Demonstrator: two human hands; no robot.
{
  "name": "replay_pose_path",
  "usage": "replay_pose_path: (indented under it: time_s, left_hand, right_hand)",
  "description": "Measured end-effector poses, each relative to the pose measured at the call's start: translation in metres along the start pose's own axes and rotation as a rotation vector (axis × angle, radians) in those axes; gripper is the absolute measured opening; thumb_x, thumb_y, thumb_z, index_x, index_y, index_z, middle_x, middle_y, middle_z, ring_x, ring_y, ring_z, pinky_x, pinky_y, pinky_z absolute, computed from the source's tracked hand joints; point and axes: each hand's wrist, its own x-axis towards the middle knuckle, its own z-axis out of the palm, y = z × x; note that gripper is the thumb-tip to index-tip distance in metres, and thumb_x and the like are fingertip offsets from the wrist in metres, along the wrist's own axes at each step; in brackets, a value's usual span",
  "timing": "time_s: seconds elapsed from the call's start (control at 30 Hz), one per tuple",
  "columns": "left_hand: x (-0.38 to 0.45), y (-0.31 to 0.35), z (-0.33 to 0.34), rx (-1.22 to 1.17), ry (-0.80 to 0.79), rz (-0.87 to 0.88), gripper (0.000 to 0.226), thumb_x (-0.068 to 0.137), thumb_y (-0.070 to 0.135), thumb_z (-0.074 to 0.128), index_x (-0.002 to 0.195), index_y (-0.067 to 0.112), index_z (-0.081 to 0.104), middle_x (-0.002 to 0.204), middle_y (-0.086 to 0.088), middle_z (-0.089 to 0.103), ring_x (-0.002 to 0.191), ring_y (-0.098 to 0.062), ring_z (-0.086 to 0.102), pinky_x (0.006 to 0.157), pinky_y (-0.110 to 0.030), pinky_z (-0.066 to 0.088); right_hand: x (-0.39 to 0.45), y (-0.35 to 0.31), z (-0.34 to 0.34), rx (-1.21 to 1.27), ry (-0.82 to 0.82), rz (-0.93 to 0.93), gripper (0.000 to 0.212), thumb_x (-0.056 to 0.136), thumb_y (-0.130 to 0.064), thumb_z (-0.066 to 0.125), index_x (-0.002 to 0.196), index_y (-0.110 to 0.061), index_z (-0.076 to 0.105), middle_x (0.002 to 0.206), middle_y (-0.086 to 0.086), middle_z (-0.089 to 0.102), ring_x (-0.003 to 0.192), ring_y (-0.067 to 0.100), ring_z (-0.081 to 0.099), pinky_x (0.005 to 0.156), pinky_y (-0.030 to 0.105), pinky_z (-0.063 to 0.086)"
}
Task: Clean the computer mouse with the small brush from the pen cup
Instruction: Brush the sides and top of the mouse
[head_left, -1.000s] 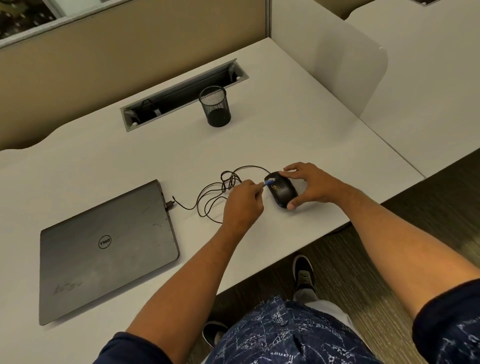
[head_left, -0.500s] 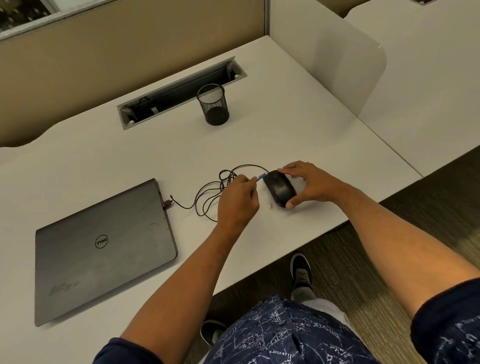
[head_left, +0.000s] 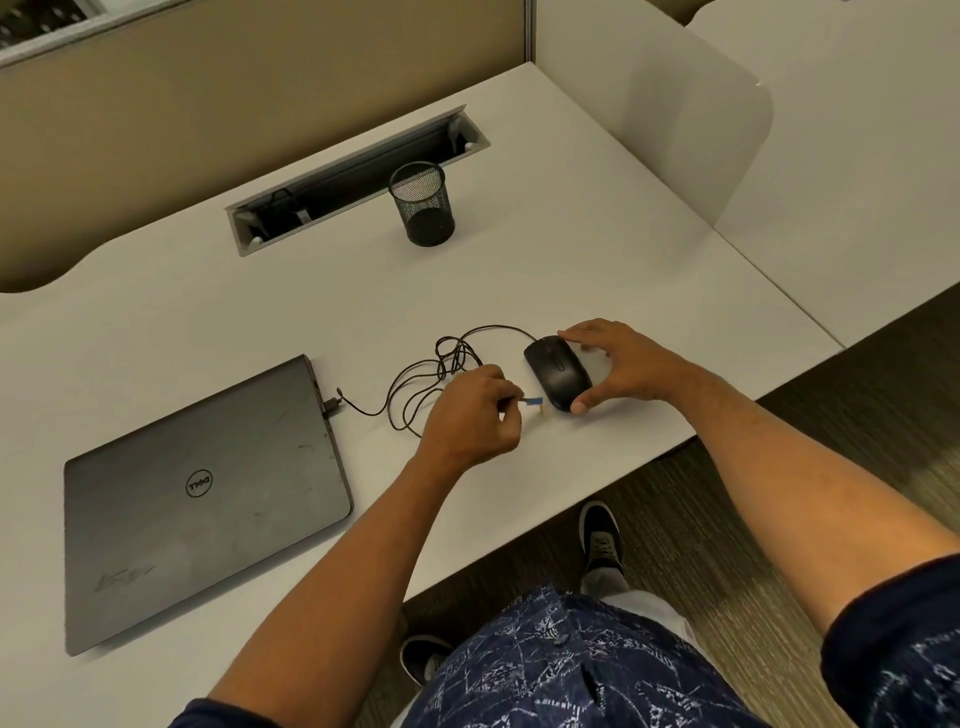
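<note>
A black wired computer mouse lies on the white desk near its front edge. My right hand grips it from the right, thumb at its near end and fingers at its far end. My left hand pinches a small brush with a blue ferrule; its pale tip points at the desk just left of the mouse's near end, a small gap away. The black mesh pen cup stands upright farther back and looks empty.
A closed grey laptop lies at the left, with the mouse's tangled black cable plugged into its side. An open cable slot sits behind the cup. A white divider panel borders the desk's right side.
My left hand has pulled the brush off the mouse's far end and brought it toward me, beside the mouse's near end. My right hand stays on the mouse.
</note>
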Motion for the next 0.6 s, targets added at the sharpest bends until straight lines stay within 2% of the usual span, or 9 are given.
replay_pose_path:
  time_s: [0.13, 0.2, 0.3, 0.4, 0.5, 0.6]
  left_hand:
    - [0.001, -0.002, -0.004, -0.032, 0.207, -0.085, 0.023, 0.087, 0.009, 0.064, 0.104, 0.010, 0.080, 0.081, -0.004, 0.065, 0.070, -0.020, 0.060, 0.062, -0.032, 0.050]
    - [0.005, 0.002, -0.002, -0.024, 0.248, -0.101, 0.024, 0.090, 0.007, 0.063, 0.109, 0.008, 0.078, 0.084, -0.006, 0.064, 0.072, -0.021, 0.060, 0.061, -0.031, 0.048]
    - [0.013, 0.009, 0.004, 0.032, 0.195, -0.115, 0.023, 0.095, 0.009, 0.057, 0.109, 0.007, 0.076, 0.089, -0.009, 0.062, 0.073, -0.026, 0.060, 0.059, -0.036, 0.048]
    - [0.015, 0.015, 0.010, 0.070, 0.089, -0.129, 0.027, 0.098, 0.014, 0.052, 0.113, 0.009, 0.074, 0.090, -0.007, 0.058, 0.073, -0.024, 0.057, 0.058, -0.032, 0.040]
    - [0.011, 0.019, 0.012, 0.071, -0.066, -0.074, 0.025, 0.097, 0.018, 0.055, 0.109, 0.008, 0.074, 0.089, -0.005, 0.057, 0.075, -0.021, 0.055, 0.063, -0.034, 0.048]
    - [0.004, 0.019, 0.008, 0.010, -0.098, -0.058, 0.021, 0.089, 0.017, 0.062, 0.098, 0.008, 0.078, 0.082, -0.005, 0.064, 0.072, -0.020, 0.057, 0.066, -0.037, 0.054]
  right_hand:
    - [-0.001, 0.000, -0.001, 0.018, -0.001, -0.005, 0.117, 0.054, -0.054, 0.096, 0.155, -0.034, 0.040, 0.157, -0.011, 0.038, 0.137, 0.011, 0.038, 0.117, 0.036, 0.032]
    - [0.000, 0.001, -0.001, 0.017, -0.003, -0.001, 0.117, 0.054, -0.056, 0.096, 0.154, -0.035, 0.040, 0.157, -0.011, 0.037, 0.137, 0.012, 0.038, 0.117, 0.037, 0.033]
    - [0.000, 0.000, 0.000, 0.009, -0.001, 0.003, 0.117, 0.053, -0.057, 0.095, 0.154, -0.035, 0.040, 0.157, -0.010, 0.037, 0.137, 0.014, 0.039, 0.118, 0.040, 0.034]
    - [-0.001, 0.000, 0.000, 0.014, 0.004, 0.007, 0.117, 0.051, -0.058, 0.094, 0.153, -0.036, 0.041, 0.157, -0.009, 0.038, 0.136, 0.014, 0.040, 0.117, 0.042, 0.036]
    - [-0.001, 0.000, 0.000, 0.020, 0.004, 0.004, 0.118, 0.050, -0.059, 0.093, 0.153, -0.035, 0.041, 0.157, -0.009, 0.038, 0.132, 0.012, 0.043, 0.116, 0.042, 0.038]
    - [-0.001, 0.000, 0.000, 0.026, 0.007, 0.007, 0.118, 0.051, -0.056, 0.095, 0.153, -0.034, 0.041, 0.157, -0.009, 0.038, 0.131, 0.011, 0.044, 0.116, 0.042, 0.038]
